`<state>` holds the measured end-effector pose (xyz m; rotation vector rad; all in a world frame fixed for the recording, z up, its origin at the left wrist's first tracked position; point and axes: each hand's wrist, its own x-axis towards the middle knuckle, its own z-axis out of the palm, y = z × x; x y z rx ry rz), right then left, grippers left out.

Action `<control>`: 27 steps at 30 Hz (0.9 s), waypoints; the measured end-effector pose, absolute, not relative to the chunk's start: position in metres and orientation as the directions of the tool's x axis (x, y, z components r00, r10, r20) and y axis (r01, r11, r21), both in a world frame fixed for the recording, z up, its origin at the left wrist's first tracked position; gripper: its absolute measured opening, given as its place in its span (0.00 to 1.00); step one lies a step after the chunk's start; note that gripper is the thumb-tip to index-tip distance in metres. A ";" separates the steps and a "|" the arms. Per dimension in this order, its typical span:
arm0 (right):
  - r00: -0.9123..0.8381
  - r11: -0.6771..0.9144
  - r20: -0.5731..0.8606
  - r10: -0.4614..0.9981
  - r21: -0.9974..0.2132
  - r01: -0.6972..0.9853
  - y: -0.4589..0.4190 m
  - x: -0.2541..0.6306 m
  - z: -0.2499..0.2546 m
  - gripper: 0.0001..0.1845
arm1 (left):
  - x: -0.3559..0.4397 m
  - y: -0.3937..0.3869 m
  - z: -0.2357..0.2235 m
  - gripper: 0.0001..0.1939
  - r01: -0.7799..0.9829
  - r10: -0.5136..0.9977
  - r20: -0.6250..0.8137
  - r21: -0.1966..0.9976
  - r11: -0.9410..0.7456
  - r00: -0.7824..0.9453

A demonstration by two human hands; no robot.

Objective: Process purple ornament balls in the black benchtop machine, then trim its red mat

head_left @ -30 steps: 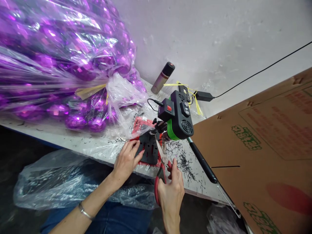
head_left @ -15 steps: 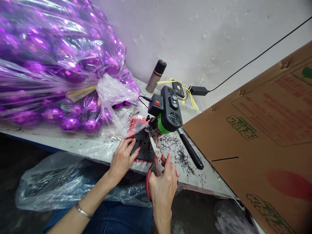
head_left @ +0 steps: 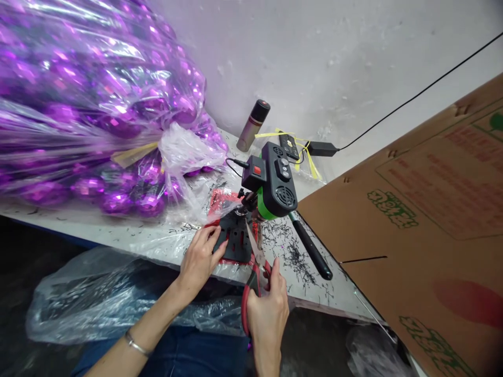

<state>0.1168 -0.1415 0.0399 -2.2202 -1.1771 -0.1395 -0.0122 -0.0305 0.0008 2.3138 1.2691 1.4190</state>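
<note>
My right hand [head_left: 269, 309] grips scissors [head_left: 257, 252] with red and black handles. Their blades point away from me, over the right side of a black slotted base plate [head_left: 236, 238]. My left hand [head_left: 200, 256] rests at the plate's left edge with its fingers apart, touching it and holding nothing that I can see. Above the plate stands a small black and green bench machine [head_left: 279, 180] with a red switch and a black lever handle [head_left: 312, 251]. Red plastic wrap [head_left: 220, 201] lies around the plate. The machine's head hides part of the plate's far end.
Clear plastic bags of shiny purple balls [head_left: 90, 104] fill the left. A spray can [head_left: 253, 125] and a black power adapter [head_left: 321, 149] are by the wall. Black clippings [head_left: 296, 256] litter the table. A large cardboard box [head_left: 424, 209] stands right; a plastic bag [head_left: 98, 298] hangs in front.
My right hand has drawn the scissors slightly back towards me, and the blades look closer together. My left hand keeps its place at the plate. The whole view has shifted slightly.
</note>
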 end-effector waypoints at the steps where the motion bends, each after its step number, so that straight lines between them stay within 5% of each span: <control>1: 0.603 -0.418 0.353 0.715 -0.477 0.774 -0.141 0.117 0.041 0.39 | -0.012 -0.031 0.000 0.14 0.581 0.720 0.666 0.513 -0.632 0.196; 19: 0.614 -0.446 -0.050 0.788 -0.733 0.513 -0.142 0.145 0.044 0.46 | -0.011 -0.031 -0.001 0.14 0.582 0.727 0.664 0.524 -0.621 0.178; 27: 0.617 -0.416 -0.032 0.787 -0.765 0.491 -0.141 0.144 0.045 0.45 | -0.009 -0.031 -0.005 0.15 0.582 0.728 0.661 0.525 -0.621 0.180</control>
